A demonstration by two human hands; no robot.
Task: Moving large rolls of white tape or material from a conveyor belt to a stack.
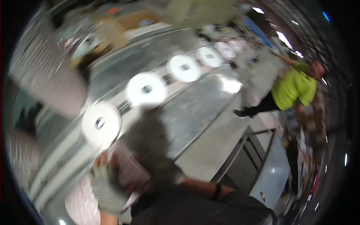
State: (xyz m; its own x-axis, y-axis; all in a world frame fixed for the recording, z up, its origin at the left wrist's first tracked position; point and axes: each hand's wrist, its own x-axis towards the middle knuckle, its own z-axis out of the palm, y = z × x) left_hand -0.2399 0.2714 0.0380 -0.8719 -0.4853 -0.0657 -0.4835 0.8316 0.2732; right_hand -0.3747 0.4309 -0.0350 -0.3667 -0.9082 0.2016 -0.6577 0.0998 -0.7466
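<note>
My left hand [108, 189], in a grey-green knitted glove with the fingertips showing, is curled against a pink-and-white patterned piece [132, 168] at the lower left. Below it, partly covered by the glove, lies a rounded pink-and-white patterned bundle [80, 204]. My right hand [175, 175] reaches in from the right, its forearm wearing a black band; shadow and blur hide its fingers. Just beyond my left hand, a white roll [100, 123] with a dark centre hole lies flat on a metal conveyor table [202, 101]. More white rolls [146, 90] follow in a line toward the back.
A tall ribbed pinkish stack [52, 71] stands at left. Behind the table are an open cardboard box [138, 22] and plastic-wrapped items [80, 39]. Someone in a bright yellow-green shirt [294, 90] is at right. Nearer lies a metal-framed cart or stand [243, 153].
</note>
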